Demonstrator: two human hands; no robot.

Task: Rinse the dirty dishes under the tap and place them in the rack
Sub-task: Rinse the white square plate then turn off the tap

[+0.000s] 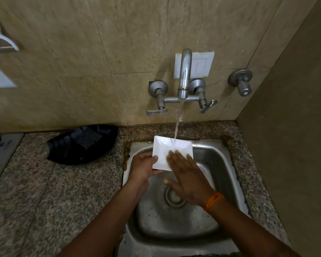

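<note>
A square white plate (165, 148) is held over the steel sink (220, 164) under the running tap (184, 75). Water falls onto the plate's far edge. My left hand (143, 166) grips the plate's near left corner, thumb on top. My right hand (187, 178) lies flat on the plate's face with straight fingers, its motion blurred. A black dish rack (82, 143) sits on the counter to the left of the sink.
The granite counter (54, 191) runs to the left of the sink. Tap levers (157, 111) and a separate wall valve (242, 82) stick out from the tiled wall. A side wall closes in at the right. White fittings hang at the far left.
</note>
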